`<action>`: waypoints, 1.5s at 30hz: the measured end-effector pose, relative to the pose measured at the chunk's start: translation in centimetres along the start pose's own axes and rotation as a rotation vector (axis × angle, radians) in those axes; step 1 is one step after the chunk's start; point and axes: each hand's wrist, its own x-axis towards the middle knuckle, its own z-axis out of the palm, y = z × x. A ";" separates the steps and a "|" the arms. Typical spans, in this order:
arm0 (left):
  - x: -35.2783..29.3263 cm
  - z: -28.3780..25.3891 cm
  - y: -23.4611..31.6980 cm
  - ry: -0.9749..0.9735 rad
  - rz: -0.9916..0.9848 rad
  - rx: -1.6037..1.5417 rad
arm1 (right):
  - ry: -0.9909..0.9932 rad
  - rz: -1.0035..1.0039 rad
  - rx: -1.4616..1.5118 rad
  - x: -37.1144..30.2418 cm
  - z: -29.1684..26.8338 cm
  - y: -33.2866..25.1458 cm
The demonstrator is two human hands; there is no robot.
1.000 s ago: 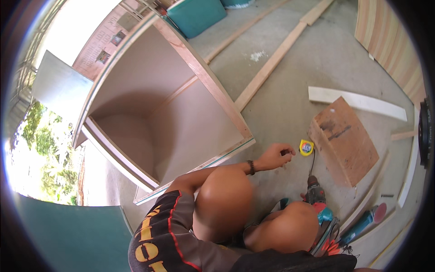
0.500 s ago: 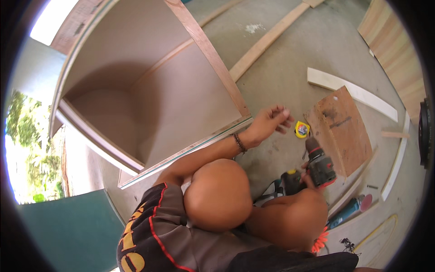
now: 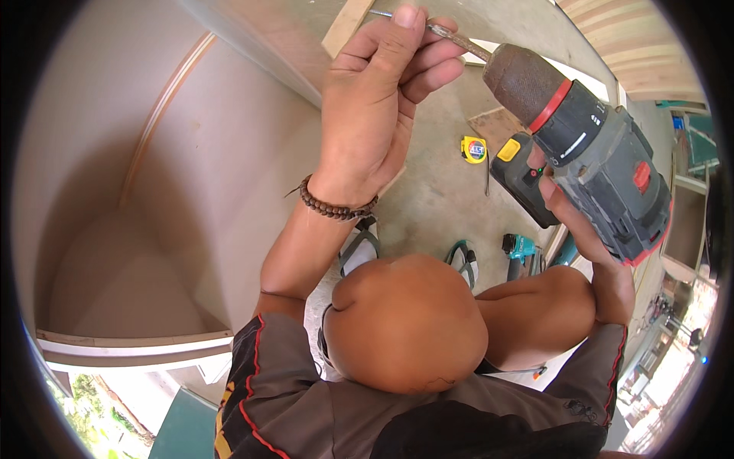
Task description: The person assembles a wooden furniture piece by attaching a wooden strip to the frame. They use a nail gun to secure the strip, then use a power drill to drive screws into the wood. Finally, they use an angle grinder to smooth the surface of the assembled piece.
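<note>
My left hand (image 3: 371, 107) is raised at the top of the view, thumb and fingers pinched round a thin metal screw (image 3: 379, 13) that pokes out to the left. A drill bit (image 3: 468, 44) reaches in from the right to these fingertips; whether it sits in the screw's head is hidden. The bit belongs to a black and grey cordless drill (image 3: 608, 172) with a red ring, tilted up to the left. My right hand (image 3: 573, 214) is wrapped round its grip, mostly behind the drill's body. Below the grip shows the black battery with a yellow tab.
A large open cabinet (image 3: 252, 130) fills the left side. On the floor lie a yellow tape measure (image 3: 475, 149), a brown board (image 3: 495, 125) and a teal power tool (image 3: 521, 249). A pale wood panel (image 3: 646, 50) stands at the upper right.
Both hands have come up closer to the view. The drill has risen from low beside my right leg, and its bit now meets my left fingers. The view has shifted toward the cabinet.
</note>
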 end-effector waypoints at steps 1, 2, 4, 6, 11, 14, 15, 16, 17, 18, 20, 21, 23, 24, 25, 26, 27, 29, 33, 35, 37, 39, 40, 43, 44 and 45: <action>-0.2 -0.1 0.9 -0.015 0.070 -0.041 | -0.015 -0.030 -0.054 0.4 -0.1 -1.0; -0.5 -0.3 1.6 -0.028 0.142 -0.083 | -0.021 -0.049 -0.069 0.6 0.1 -1.7; -0.7 -0.6 2.3 -0.009 0.154 -0.115 | -0.009 -0.063 -0.080 0.6 0.1 -2.6; -1.1 -1.1 3.3 0.007 0.185 -0.104 | 0.001 -0.112 -0.040 1.0 0.8 -2.1; -1.5 -1.7 4.2 0.005 0.102 -0.212 | -0.087 -0.279 -0.150 2.0 0.8 -4.1; -1.6 -1.0 4.3 -0.019 0.037 -0.286 | -0.104 -0.057 0.099 1.8 0.3 -4.8; -1.5 -1.0 4.4 -0.045 0.041 -0.295 | -0.094 0.031 0.188 1.4 0.3 -4.8; -1.4 -1.1 4.4 -0.066 0.044 -0.302 | -0.092 0.106 0.242 1.0 0.3 -4.8; -1.3 -1.2 4.4 -0.089 0.045 -0.309 | -0.094 0.091 0.237 1.0 0.2 -4.8; -1.2 -1.3 4.3 -0.088 0.047 -0.310 | -0.094 0.075 0.230 1.0 0.1 -4.9; -1.0 -1.1 4.5 -0.090 0.044 -0.308 | -0.095 -0.104 0.093 1.6 -0.3 -5.7; -1.0 -1.0 4.4 -0.088 0.037 -0.321 | -0.088 -0.179 0.017 2.0 -0.6 -6.2; -1.5 -1.3 4.0 -0.082 0.032 -0.338 | -0.071 -0.223 -0.068 2.0 -0.3 -7.2; -1.7 -1.5 3.8 -0.081 0.033 -0.334 | -0.066 -0.220 -0.071 1.9 0.0 -7.4; -1.6 -1.6 3.9 -0.082 0.037 -0.332 | -0.068 -0.166 0.005 1.9 0.1 -7.6; -1.5 -1.7 3.9 -0.083 0.041 -0.331 | -0.065 -0.156 0.020 1.9 0.2 -7.7; -1.6 -1.8 3.8 -0.089 0.040 -0.333 | -0.063 -0.142 0.036 1.8 0.2 -7.8; -1.6 -2.0 3.7 -0.103 0.043 -0.338 | -0.061 -0.179 -0.020 2.0 0.2 -7.9; -1.8 -2.3 3.4 -0.154 0.032 -0.384 | -0.104 -0.168 -0.027 2.3 -0.4 -8.7; -1.7 -2.7 3.4 -0.169 0.045 -0.431 | -0.084 -0.280 -0.142 2.6 -0.2 -9.0; -1.7 -2.4 3.3 -0.130 0.035 -0.518 | -0.017 -0.484 -0.271 2.7 -0.3 -8.2; -1.8 -2.1 2.8 -0.123 0.027 -0.602 | 0.010 -0.509 -0.303 2.3 -0.4 -7.9; -1.7 -2.1 2.7 -0.130 0.031 -0.635 | -0.003 -0.415 -0.261 2.1 -0.5 -8.1; -1.2 -2.4 2.2 -0.170 0.055 -0.679 | 0.008 -0.162 -0.115 1.6 -0.3 -9.6; -1.1 -2.6 2.2 -0.182 0.069 -0.679 | 0.021 -0.152 -0.092 1.7 -0.2 -9.6; -1.0 -2.7 2.4 -0.170 0.073 -0.677 | 0.030 -0.141 -0.069 2.1 -0.1 -9.7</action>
